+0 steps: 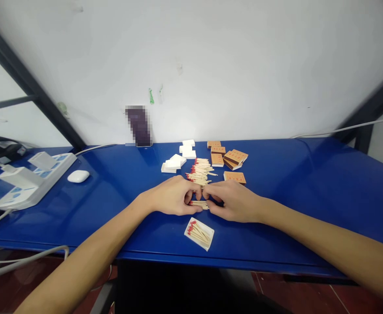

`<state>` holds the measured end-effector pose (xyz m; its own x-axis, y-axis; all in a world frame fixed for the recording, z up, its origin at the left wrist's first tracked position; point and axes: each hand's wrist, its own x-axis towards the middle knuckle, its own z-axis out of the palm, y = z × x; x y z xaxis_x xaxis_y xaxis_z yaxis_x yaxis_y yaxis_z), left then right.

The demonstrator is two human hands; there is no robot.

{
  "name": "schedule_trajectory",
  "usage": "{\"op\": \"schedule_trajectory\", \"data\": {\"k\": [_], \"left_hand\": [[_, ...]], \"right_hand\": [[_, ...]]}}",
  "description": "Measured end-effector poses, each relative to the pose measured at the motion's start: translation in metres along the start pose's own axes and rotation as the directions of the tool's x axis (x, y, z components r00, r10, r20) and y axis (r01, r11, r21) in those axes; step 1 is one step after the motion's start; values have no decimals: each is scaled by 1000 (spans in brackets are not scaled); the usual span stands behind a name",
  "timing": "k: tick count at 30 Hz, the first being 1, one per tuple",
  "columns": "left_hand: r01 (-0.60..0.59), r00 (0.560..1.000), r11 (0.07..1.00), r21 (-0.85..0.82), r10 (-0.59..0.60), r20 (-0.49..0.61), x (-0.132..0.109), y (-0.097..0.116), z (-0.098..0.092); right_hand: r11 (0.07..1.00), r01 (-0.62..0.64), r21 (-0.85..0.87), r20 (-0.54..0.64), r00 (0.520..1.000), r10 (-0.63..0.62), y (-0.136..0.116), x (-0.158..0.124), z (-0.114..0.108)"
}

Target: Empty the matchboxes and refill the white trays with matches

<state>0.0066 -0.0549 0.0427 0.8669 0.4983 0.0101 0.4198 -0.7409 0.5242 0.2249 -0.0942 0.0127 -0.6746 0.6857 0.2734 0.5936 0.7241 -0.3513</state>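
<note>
My left hand (pixel 176 195) and my right hand (pixel 233 201) meet over the blue table, fingers curled and thumbs low. Between them is a small bunch of red-headed matches (pixel 199 204), pinched from both sides; the fingers partly cover it. Just beyond my fingertips lies a larger loose pile of matches (pixel 200 171), most heads pointing left. Closer to me, a white matchbox tray (pixel 210 233) sits tilted at an angle on the table, with several matches in it.
Several white matchbox trays (pixel 173 164) lie beyond my left hand. Orange matchboxes (pixel 237 155) are scattered beyond my right. A power strip (pixel 54 174) with plugs and a white earbud case (pixel 78 176) are at left. A pixelated dark object (pixel 140 126) leans against the wall.
</note>
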Motion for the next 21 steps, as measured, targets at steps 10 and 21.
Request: {"op": "schedule_trajectory", "data": {"k": [10,21], "left_hand": [[9,1000,1000,15,-9,-7,0,0,-1],[10,1000,1000,20,-11,6,1,0,-1]], "right_hand": [[1000,-22,5,14,1000,21,-5,1,-4],[1000,11,27,-8,1000,-10,-2,0,-1]]}}
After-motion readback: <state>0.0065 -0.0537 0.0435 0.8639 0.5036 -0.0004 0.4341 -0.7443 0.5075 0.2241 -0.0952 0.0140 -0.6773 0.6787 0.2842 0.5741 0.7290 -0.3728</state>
